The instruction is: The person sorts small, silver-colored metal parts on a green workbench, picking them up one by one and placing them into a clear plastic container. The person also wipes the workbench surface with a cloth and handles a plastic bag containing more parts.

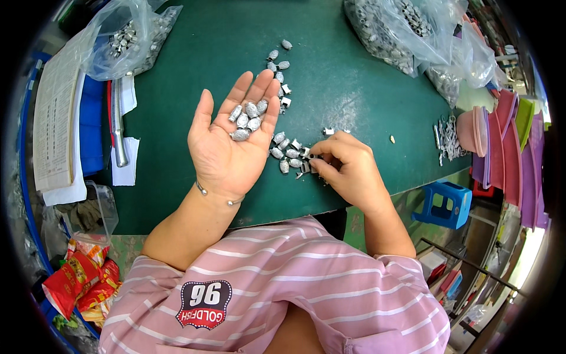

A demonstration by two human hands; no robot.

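My left hand (233, 150) is turned palm up, fingers stretched out, with several patterned silver metal beads (242, 120) resting on the palm and finger bases. At the near end of a loose line of pieces, my right hand (346, 165) is closed, thumb and forefinger pinched at a small silver metal piece, mostly hidden by the fingertips. Beside these fingertips lie more oval metal beads (284, 166) and small square-cut metal pieces (296, 143). Beyond the left fingers, further loose beads (283, 65) trail across the green tabletop (236, 41).
Clear plastic bags of metal parts stand far left (127, 41) and far right (389, 35). Papers (56, 118) and a metal-handled tool (119, 130) lie at left. Small metal items (451, 138) and pink containers (471, 131) sit at right. Below the table edge is a blue stool (445, 203).
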